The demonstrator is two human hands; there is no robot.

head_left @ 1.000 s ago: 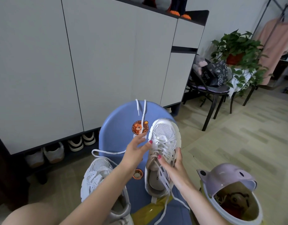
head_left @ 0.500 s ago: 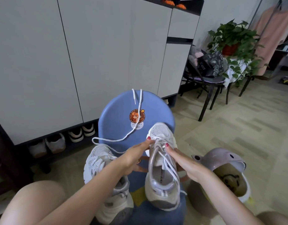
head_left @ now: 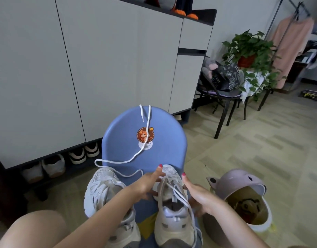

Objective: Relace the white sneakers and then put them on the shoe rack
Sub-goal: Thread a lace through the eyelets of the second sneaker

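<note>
low centre of the frame: we see the left hand [head_left: 147, 183] and right hand [head_left: 198, 196] flanking the right-hand sneaker [head_left: 173, 210], fingers loosely curved against its sides and laces; we cannot tell whether either truly pinches a lace. the second sneaker [head_left: 102, 192] sits just left, both on the blue stool [head_left: 154, 151], where a loose lace [head_left: 136, 155] trails up toward mid-frame. cabinet [head_left: 100, 68] behind, pink helmet [head_left: 238, 183] lower right.
</note>
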